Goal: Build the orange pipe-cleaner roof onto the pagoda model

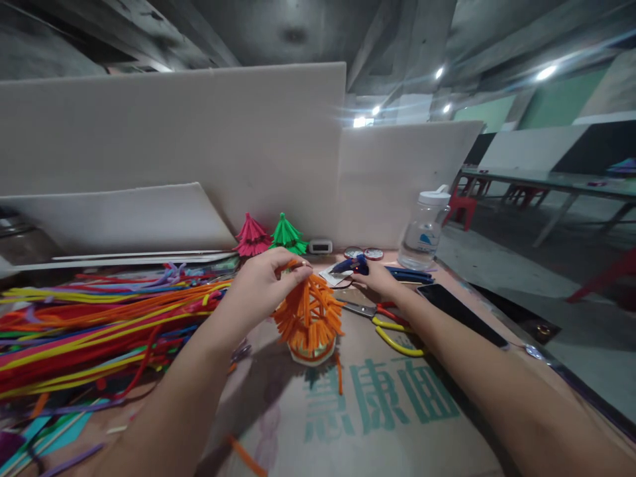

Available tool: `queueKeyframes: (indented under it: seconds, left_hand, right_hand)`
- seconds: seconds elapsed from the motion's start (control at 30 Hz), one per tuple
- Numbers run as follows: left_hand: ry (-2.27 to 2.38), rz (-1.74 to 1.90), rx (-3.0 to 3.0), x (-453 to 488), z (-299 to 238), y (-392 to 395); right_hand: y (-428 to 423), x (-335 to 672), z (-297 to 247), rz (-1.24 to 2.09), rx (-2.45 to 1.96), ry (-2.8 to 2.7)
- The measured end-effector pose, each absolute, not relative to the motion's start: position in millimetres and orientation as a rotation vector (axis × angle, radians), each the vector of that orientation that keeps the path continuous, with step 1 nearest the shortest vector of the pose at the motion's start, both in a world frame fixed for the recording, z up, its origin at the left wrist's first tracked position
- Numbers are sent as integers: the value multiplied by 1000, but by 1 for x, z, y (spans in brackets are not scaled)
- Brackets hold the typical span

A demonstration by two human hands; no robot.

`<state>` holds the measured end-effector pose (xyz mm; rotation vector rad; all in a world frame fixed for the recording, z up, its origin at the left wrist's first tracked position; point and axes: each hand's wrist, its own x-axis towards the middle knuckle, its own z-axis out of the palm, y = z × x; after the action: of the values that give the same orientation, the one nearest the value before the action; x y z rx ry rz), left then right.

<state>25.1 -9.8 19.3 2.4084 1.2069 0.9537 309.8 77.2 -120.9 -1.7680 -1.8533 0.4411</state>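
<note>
An orange pipe-cleaner tree (311,318) with fringed tiers tilts over the cardboard tabletop, its pale polygonal base low and toward me. My left hand (278,278) pinches it near the top between thumb and fingers. Farther right, my right hand (377,281) closes around a small dark blue tool (350,265) that looks like a glue gun, over a white scrap of paper (330,275). Its grip is partly hidden. Scissors (368,310) with red and yellow handles lie under my right forearm. An orange snippet (339,374) is beside the tree.
Many coloured pipe cleaners (99,324) spread over the left side. Red (252,235) and green (287,235) trees stand at the back by a white board (278,152). At right are blue-handled pliers (410,273), a phone (462,315) and a water bottle (422,232).
</note>
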Motion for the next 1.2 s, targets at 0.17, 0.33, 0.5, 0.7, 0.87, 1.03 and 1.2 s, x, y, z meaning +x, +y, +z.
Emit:
queueKeyframes:
  seconds: [0.17,0.33,0.5,0.7,0.87,1.03,1.2]
  left_hand:
    - [1193,946,2350,20,19,-7]
    - [1156,983,2327,19,20,-5]
    - [1095,1025,2243,18,21,-3]
    - [1107,1107,2195,13,21,0]
    - [1133,1062,2209,14,19,0]
    - [1151,1007,2244,19,16,0]
    - [1153,986,2314,24,16,-4]
  right_hand:
    - [85,307,-133,504,-1694,-1786]
    - [73,308,-116,608,-1533,-1651]
    - [37,302,-84,717,-1253,-1505]
    - [-22,286,-51,840,-919,-1496]
    - [-61,274,-51,874,-895,-1675]
    - [-79,266,-52,779,-1023,-1871]
    - [-79,262,-49,718,-1024,-1875]
